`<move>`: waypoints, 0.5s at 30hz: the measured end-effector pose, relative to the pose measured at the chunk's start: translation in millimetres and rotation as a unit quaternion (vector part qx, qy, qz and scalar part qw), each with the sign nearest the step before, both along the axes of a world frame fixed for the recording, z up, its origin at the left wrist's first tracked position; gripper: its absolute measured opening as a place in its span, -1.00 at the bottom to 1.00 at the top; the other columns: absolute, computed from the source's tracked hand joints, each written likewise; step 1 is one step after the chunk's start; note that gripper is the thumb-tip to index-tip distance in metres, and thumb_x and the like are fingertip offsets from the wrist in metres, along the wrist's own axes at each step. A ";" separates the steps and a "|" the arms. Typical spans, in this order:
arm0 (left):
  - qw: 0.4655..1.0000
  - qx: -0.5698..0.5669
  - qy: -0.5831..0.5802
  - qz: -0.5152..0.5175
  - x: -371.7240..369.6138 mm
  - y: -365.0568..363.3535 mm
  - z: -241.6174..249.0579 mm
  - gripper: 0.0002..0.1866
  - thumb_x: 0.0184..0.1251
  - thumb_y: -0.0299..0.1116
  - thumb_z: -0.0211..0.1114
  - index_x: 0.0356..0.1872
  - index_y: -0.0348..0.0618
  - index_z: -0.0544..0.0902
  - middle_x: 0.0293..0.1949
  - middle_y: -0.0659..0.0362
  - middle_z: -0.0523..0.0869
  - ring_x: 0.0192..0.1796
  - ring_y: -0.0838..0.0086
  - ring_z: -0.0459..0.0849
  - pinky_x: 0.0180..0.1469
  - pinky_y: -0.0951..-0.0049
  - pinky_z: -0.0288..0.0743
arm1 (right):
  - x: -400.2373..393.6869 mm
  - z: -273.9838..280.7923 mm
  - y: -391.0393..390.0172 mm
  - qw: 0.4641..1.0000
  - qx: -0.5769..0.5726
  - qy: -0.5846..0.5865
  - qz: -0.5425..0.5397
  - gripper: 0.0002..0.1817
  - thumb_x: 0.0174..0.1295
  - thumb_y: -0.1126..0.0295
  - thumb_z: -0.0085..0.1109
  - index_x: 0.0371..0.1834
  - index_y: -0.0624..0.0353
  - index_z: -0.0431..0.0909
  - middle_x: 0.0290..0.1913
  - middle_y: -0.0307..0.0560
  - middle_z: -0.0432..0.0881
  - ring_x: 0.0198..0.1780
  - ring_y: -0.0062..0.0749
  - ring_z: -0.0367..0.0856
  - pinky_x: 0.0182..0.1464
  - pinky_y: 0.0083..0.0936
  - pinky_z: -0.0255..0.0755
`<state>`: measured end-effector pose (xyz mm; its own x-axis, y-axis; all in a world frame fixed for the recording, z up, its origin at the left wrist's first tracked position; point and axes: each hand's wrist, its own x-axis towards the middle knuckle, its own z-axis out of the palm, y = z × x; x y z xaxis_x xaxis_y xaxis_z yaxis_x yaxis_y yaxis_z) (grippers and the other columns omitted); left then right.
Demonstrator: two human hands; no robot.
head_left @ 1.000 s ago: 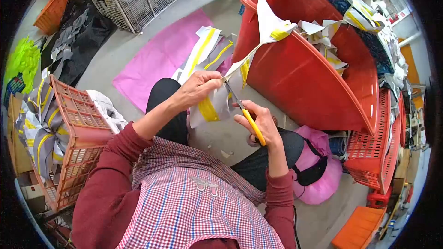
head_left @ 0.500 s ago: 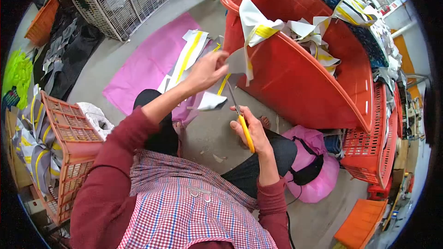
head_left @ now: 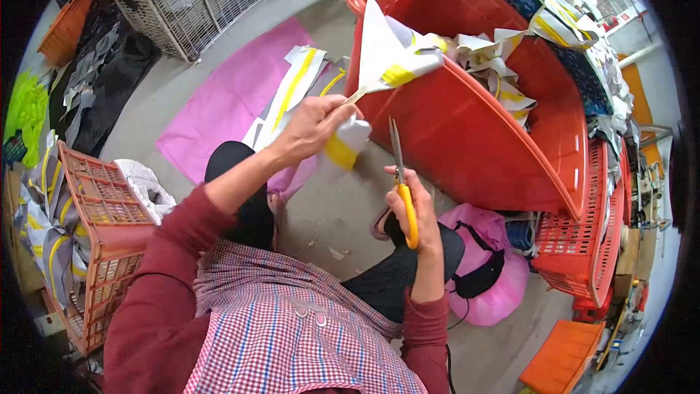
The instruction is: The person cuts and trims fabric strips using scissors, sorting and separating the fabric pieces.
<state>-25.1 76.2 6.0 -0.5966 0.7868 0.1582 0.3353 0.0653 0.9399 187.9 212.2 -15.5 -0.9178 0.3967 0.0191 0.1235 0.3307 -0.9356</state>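
Note:
My left hand (head_left: 315,128) is closed on the narrow end of a white fabric piece (head_left: 380,47) with a yellow stripe. That piece stretches up to the rim of the red bin (head_left: 467,131). Below the same hand hangs another white and yellow fabric piece (head_left: 348,144), blurred by motion. My right hand (head_left: 419,208) grips scissors (head_left: 410,215) with yellow handles, their blades pointing up and apart from the fabric. More striped fabric pieces (head_left: 297,84) lie on a pink sheet (head_left: 219,102) on the floor beyond my left hand.
More striped scraps (head_left: 503,76) fill part of the bin. An orange crate (head_left: 109,226) with fabric stands at my left. A white wire basket (head_left: 204,4) is at the back. A pink bag (head_left: 503,284) and a red basket (head_left: 565,248) sit at my right.
My left hand has closed on the fabric and drawn the piece at the bin's rim taut. The right hand has shifted slightly right and down with the scissors.

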 end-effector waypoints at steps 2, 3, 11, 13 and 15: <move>1.000 -0.011 -0.001 -0.027 1.2 -29.3 17.0 -0.72 0.47 -0.26 0.07 -0.25 -0.25 0.65 -0.46 0.24 0.57 -0.32 0.60 0.47 -0.23 0.50 0.37 | -4.4 13.2 -2.5 0.999 0.011 -0.016 0.028 -0.55 0.21 0.34 0.29 0.15 0.18 0.44 -0.50 -0.25 0.29 -0.49 -0.60 0.26 -0.40 -0.63 0.24; 0.998 -0.018 0.003 -0.060 1.1 -37.6 20.5 -0.72 0.49 -0.27 0.05 -0.26 -0.25 0.63 -0.44 0.23 0.57 -0.31 0.59 0.48 -0.20 0.49 0.38 | -8.4 20.1 -5.2 0.997 0.046 -0.033 0.059 -0.53 0.19 0.32 0.31 0.14 0.19 0.43 -0.47 -0.18 0.35 -0.46 -0.53 0.32 -0.35 -0.58 0.30; 0.995 -0.007 -0.022 -0.094 6.7 -52.4 17.7 -0.71 0.54 -0.27 -0.03 -0.20 -0.23 0.61 -0.35 0.21 0.57 -0.23 0.56 0.47 -0.09 0.48 0.36 | -31.2 41.3 -10.9 0.982 0.106 -0.086 0.129 -0.50 0.10 0.28 0.35 0.11 0.17 0.45 -0.44 -0.11 0.38 -0.41 -0.45 0.38 -0.27 -0.52 0.37; 0.992 -0.002 -0.028 -0.119 6.3 -51.9 21.9 -0.69 0.54 -0.25 -0.05 -0.18 -0.23 0.61 -0.30 0.19 0.59 -0.20 0.56 0.49 -0.05 0.48 0.37 | -35.2 45.0 -10.2 0.983 0.106 -0.079 0.129 -0.53 0.10 0.38 0.33 0.13 0.14 0.49 -0.48 -0.22 0.28 -0.42 -0.55 0.30 -0.30 -0.61 0.31; 0.991 0.005 -0.043 -0.126 4.7 -52.5 22.2 -0.68 0.54 -0.24 -0.05 -0.16 -0.23 0.61 -0.29 0.19 0.60 -0.19 0.56 0.49 -0.04 0.47 0.37 | -37.3 45.3 -9.0 0.983 0.107 -0.069 0.132 -0.54 0.12 0.37 0.33 0.12 0.14 0.50 -0.49 -0.25 0.29 -0.43 -0.57 0.30 -0.31 -0.62 0.29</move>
